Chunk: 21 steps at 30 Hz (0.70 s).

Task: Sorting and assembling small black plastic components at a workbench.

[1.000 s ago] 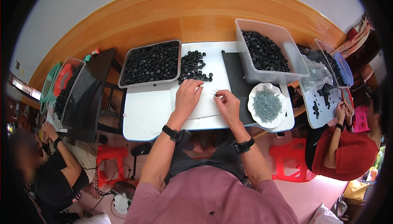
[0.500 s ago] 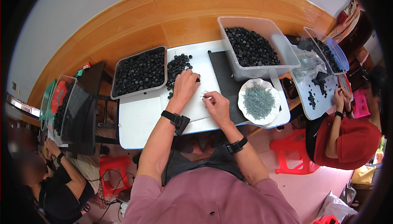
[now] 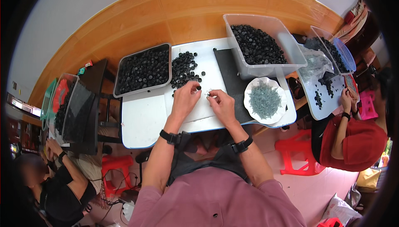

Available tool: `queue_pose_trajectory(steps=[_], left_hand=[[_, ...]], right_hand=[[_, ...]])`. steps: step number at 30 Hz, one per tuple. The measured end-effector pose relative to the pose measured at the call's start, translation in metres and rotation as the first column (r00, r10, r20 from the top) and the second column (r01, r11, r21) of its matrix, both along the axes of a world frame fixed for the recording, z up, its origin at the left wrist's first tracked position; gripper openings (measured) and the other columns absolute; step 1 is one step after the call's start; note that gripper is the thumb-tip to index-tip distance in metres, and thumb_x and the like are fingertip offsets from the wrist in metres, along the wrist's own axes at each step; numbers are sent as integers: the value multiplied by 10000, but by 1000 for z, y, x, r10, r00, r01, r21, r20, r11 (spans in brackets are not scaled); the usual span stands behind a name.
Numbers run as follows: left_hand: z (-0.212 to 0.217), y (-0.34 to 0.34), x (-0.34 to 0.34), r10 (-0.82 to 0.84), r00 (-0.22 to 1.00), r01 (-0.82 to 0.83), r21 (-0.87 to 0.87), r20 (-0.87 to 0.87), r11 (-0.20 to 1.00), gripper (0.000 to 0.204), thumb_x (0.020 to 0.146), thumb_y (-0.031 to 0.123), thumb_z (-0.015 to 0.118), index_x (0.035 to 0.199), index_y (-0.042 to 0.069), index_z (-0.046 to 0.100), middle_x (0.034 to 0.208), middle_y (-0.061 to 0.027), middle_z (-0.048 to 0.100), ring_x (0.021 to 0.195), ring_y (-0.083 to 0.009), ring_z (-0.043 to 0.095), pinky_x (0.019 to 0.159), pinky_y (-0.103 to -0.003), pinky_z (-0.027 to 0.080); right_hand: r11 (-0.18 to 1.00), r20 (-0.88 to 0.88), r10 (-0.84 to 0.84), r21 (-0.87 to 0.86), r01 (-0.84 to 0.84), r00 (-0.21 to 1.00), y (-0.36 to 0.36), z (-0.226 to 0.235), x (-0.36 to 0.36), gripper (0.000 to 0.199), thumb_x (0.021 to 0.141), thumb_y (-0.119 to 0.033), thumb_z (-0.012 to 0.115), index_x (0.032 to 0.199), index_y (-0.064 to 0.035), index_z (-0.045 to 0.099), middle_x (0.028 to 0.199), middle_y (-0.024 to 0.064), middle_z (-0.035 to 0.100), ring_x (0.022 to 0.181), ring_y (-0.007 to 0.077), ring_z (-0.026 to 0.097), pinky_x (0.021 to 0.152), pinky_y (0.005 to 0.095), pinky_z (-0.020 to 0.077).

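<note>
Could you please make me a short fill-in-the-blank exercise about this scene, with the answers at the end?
1. The hand whose fingers hold a small round black cap is the person's ____ one.
2. The scalloped bowl of thin grey-green pieces is coloured ____.
3. Loose black caps lie just to the ____ of the shallow tray.
4. The co-worker seated at the picture's right wears a top coloured ____.

Missing words: left; white; right; red.
</note>
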<state>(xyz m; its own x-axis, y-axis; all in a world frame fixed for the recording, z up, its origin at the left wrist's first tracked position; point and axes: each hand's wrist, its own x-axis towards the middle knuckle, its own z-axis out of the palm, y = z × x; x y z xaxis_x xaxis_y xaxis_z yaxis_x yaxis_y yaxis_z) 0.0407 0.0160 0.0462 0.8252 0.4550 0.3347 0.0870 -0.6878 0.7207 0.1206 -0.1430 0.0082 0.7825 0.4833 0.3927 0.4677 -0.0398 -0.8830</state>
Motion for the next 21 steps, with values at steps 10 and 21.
queue_pose_trajectory(steps=[10,21], left_hand=[[-36,-17,-27,50,992,-11,-322,115,947,269,859,56,795,1114,2,729,929,-94,765,807,-151,733,749,-288,589],[-37,-18,-29,48,993,-11,-330,104,944,273,860,53,798,1123,7,743,947,-98,767,808,-153,735,752,-282,583]], right_hand=[[993,184,79,-96,-62,980,-1,4,-3,168,872,-13,751,1034,-5,708,934,133,730,700,231,719,621,336,563],[995,239,101,-15,-100,966,-1,7,-5,191,866,26,740,1053,2,710,970,129,727,721,243,719,626,329,569]])
